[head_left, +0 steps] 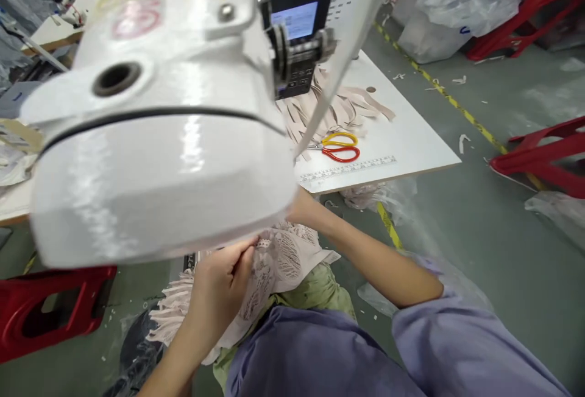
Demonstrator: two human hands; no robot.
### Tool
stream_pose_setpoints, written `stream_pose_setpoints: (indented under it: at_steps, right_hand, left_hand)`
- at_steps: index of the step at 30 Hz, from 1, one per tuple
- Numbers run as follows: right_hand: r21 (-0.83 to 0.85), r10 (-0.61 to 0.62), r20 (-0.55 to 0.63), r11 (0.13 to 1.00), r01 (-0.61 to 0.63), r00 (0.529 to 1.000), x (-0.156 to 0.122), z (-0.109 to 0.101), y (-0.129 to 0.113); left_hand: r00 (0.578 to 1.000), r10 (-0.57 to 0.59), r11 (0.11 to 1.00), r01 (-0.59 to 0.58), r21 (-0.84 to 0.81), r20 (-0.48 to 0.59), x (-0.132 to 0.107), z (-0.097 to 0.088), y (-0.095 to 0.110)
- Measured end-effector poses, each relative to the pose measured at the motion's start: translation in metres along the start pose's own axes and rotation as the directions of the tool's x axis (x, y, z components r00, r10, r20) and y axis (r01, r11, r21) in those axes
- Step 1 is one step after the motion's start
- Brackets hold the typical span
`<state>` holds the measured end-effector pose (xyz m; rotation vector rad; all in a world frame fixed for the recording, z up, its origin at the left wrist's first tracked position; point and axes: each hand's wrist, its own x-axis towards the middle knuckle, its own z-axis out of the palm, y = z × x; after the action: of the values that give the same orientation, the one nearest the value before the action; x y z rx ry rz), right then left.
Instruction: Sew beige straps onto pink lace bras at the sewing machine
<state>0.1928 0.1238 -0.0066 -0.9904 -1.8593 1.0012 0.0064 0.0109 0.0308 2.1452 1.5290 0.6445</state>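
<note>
A white sewing machine head fills the upper left and hides what lies under it. Just below its front edge, my left hand pinches pale pink lace fabric between thumb and fingers. My right hand reaches in behind the machine head; only its back and wrist show, and its fingers are hidden. The lace piece drapes over my lap, with fringe-like pale strips hanging at its left side.
On the white table lie scissors with yellow and red handles, beside loose pale strips and a printed ruler scale. A control panel stands behind the machine. Red stools and plastic bags are on the floor.
</note>
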Motion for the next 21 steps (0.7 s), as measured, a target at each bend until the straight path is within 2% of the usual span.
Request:
stream_pose_setpoints:
  at_steps: [5, 11, 21]
  right_hand:
    - [0.099, -0.003, -0.067, 0.995, 0.010, 0.998, -0.003, 0.004, 0.001]
    - [0.036, -0.052, -0.123, 0.998, 0.057, 0.991, -0.003, 0.011, 0.003]
    - [-0.001, -0.095, -0.160, 0.995, 0.096, 0.983, -0.006, 0.013, 0.009]
  left_hand:
    - [0.994, 0.089, 0.985, -0.079, 0.151, -0.064, -0.007, 0.000, -0.007]
    - [0.983, 0.140, 0.971, -0.113, 0.213, -0.116, -0.014, 0.001, -0.009]
    - [0.968, 0.235, 0.941, -0.203, 0.270, -0.091, -0.014, 0.012, -0.007]
